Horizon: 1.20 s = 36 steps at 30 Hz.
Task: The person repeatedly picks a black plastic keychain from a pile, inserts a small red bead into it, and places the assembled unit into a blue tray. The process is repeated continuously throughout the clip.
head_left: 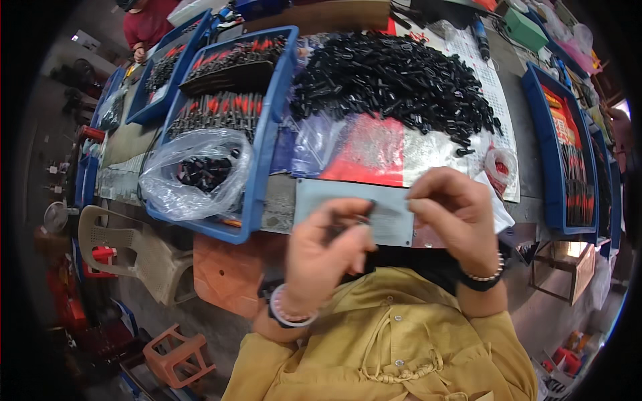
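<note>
**benchrat:** Loads of small black plastic parts [394,80] are heaped across the back of the workbench [468,100], spilling onto a shiny red and silver sheet [381,154]. Left of that sits a blue tray [267,134] packed with rows of red-and-black pieces, and a clear plastic bag [197,174] with more black bits is slumped in its near end. Another blue tray [555,147] runs down the right side. Someone in a red top [148,23] is working at the far left corner.

**solderfox:** And the hands? Anything blocking them?

**benchrat:** Nothing in front of them. Both are raised close to the camera over a flat grey plate [354,210] at the bench edge. Left hand [328,257] is curled, thumb and fingers pinched on a tiny dark part [361,219]. Right hand [451,214] is bent over from the other side, fingertips closed and meeting the left ones at that same spot. Whether the right hand actually grips the part or just touches it, can't tell, it's too small. Beaded bracelets on both wrists, yellow sleeves below.
</note>
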Motion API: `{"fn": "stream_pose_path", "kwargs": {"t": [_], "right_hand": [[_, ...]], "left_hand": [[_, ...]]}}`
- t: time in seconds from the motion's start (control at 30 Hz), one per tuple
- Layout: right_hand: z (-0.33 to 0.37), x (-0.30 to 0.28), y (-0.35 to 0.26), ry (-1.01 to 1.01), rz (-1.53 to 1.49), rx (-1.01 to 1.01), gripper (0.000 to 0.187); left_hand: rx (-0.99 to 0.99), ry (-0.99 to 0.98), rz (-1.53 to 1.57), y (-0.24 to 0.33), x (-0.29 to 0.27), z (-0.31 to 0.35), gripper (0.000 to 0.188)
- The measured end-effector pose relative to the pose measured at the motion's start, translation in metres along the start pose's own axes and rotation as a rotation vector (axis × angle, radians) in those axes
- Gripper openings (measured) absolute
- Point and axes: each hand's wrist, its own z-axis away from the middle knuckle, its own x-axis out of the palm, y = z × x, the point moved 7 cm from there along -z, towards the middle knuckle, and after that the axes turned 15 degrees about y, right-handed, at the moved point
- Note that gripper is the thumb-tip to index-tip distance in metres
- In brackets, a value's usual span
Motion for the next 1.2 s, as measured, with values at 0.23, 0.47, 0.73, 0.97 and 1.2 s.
{"fn": "stream_pose_path", "kwargs": {"t": [0.23, 0.47, 0.73, 0.97, 1.2], "right_hand": [[-0.039, 0.139, -0.013, -0.207, -0.193, -0.039, 0.015], [-0.051, 0.194, -0.008, -0.288, -0.145, -0.084, 0.011], [-0.011, 0.104, -0.004, -0.313, -0.173, -0.003, 0.007], [0.032, -0.005, 0.031, -0.097, -0.244, 0.189, 0.009], [0.069, -0.069, 0.055, 0.016, -0.29, 0.258, 0.01]], "left_hand": [[0.643, 0.499, -0.65, 0.124, -0.113, -0.036, 0.021], [1.058, 0.51, -1.291, 0.138, -0.13, -0.067, 0.026], [0.784, 0.08, -0.623, 0.101, -0.041, -0.021, 0.018], [0.539, -0.303, -0.708, 0.016, 0.08, -0.076, 0.013], [0.919, -0.254, -1.154, -0.043, 0.16, -0.129, 0.018]]}}
